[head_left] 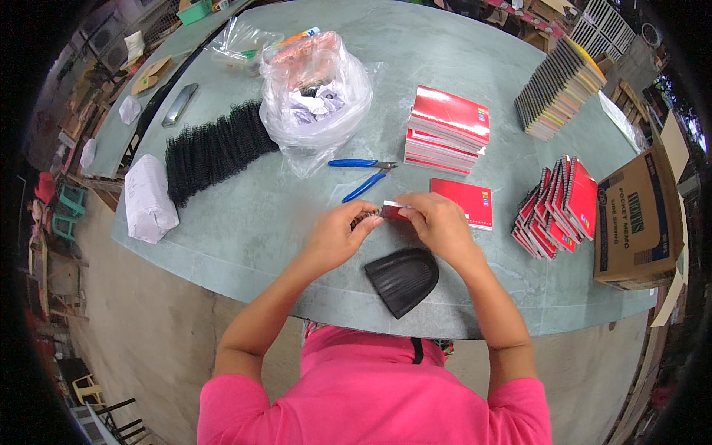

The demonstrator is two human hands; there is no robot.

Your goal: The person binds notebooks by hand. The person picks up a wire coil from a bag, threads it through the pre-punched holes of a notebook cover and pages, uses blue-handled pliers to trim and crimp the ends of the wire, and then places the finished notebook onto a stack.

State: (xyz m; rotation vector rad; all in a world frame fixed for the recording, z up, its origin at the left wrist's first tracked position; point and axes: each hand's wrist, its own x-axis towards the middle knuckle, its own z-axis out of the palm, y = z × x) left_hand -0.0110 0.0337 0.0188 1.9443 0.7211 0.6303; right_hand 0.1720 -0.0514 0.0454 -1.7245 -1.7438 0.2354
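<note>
My left hand (335, 236) is closed around a dark spiral binding coil (362, 219), held at the edge of a small red notebook (394, 211). My right hand (443, 226) pinches that notebook from the other side, above the table. Fingers cover most of both the coil and the notebook. Blue-handled cutters (351, 162) lie with handles spread just beyond my left hand. Beside my right hand rests a loose red notebook cover (469, 204). A black ridged, rounded block (404, 280) sits between my forearms, near the table's front edge.
Beyond my hands stand a stack of red notebooks (449, 130), a plastic bag (319, 111) with crumpled paper and a row of black coils (215, 152). At right are spiral-bound red notebooks (577, 200), a tall notebook stack (556, 93) and a cardboard box (638, 219). A white bundle (150, 199) lies left.
</note>
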